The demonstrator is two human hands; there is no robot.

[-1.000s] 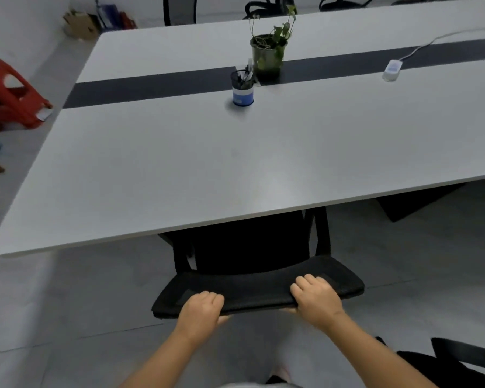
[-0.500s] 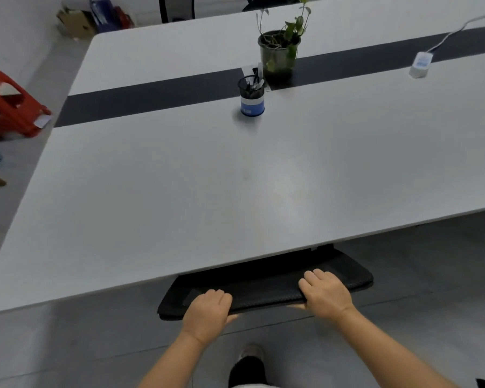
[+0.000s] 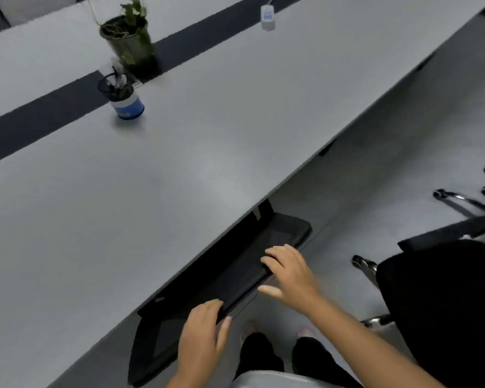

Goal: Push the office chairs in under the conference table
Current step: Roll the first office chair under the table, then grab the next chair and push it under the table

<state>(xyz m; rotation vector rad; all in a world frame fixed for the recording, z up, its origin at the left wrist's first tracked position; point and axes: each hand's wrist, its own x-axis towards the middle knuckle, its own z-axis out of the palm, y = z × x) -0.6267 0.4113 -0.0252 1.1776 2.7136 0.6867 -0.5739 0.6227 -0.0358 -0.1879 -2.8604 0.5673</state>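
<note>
The black mesh office chair (image 3: 235, 275) sits tucked in, with only the top of its backrest showing beyond the near edge of the grey conference table (image 3: 235, 141). My left hand (image 3: 202, 337) holds the backrest top near its left end, fingers curled over the rim. Further right on the same rim, my right hand (image 3: 290, 273) has its fingers hooked over the top and its thumb spread out below. A second black office chair (image 3: 445, 303) stands out on the floor at the right, away from the table, with its chrome legs visible.
On the table stand a potted plant (image 3: 129, 43), a blue and white pen cup (image 3: 123, 99) and a white power adapter (image 3: 268, 15) on a cable. A dark strip runs along the table's middle. My legs and feet (image 3: 263, 351) are just behind the chair.
The chair has rolled forward under the table until only its backrest top shows. My view has swung to the right and tilted, bringing the second chair into sight.
</note>
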